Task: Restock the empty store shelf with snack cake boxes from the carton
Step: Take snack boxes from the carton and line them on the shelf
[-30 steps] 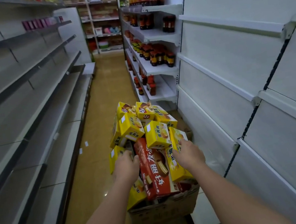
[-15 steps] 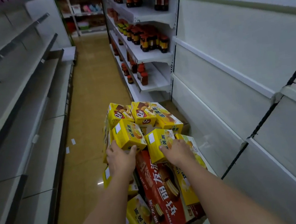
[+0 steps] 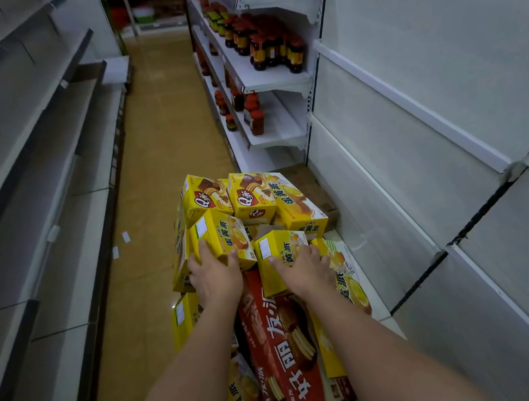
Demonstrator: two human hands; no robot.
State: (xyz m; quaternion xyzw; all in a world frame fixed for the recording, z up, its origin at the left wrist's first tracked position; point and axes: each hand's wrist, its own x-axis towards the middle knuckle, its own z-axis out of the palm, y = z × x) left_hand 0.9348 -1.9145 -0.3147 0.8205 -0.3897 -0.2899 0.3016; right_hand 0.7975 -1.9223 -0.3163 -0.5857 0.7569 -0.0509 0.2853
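Observation:
A heap of snack cake boxes stands in the aisle in front of me. My left hand grips a yellow box on the left of the heap, fingers over its near edge. My right hand grips another yellow box beside it. A big red box lies under both forearms. Two yellow boxes with chocolate pictures top the far side. The carton under the heap is hidden. Empty white shelves run along the right.
Empty grey shelves line the left side of the narrow aisle. Dark sauce bottles and red jars fill the white shelves further down on the right. The tan floor stretches ahead, with small paper scraps near the left shelf base.
Both hands have moved forward from the near boxes up the heap and taken hold of two yellow boxes. The view has tilted down and come closer.

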